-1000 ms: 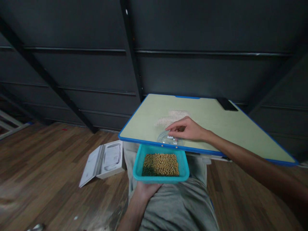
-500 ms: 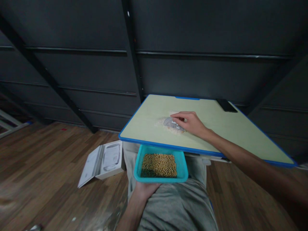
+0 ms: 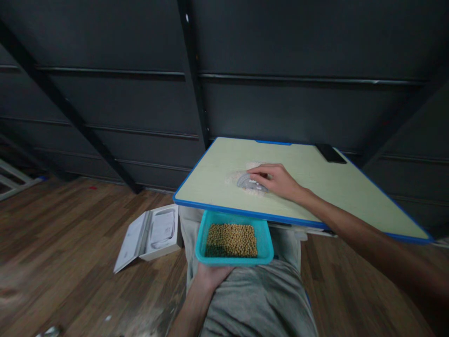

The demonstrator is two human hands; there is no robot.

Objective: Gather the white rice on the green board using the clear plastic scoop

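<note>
My left hand (image 3: 211, 276) supports a turquoise plastic basket (image 3: 268, 241) from below, near my lap; the fingers under it are hidden. Small round tan beans (image 3: 231, 241) cover the basket's bottom. Over the tabletop, my right hand (image 3: 275, 178) is closed in a pinch, thumb and forefinger together at a flat grey piece (image 3: 245, 180) with a curved, ridged edge. Whatever lies between the fingertips is too small to make out. White bits lie on the grey piece, and pale fine grains (image 3: 231, 178) are scattered around it.
The pale table (image 3: 351, 196) has a blue rim, and a black phone (image 3: 329, 153) lies at its back right. An open white box (image 3: 161, 234) rests on the wooden floor (image 3: 87, 224) to the left. A dark panelled wall (image 3: 280, 107) stands behind the table.
My right hand has shifted very slightly to the left over the grey piece, still pinched. The basket in my left hand has risen a touch.
</note>
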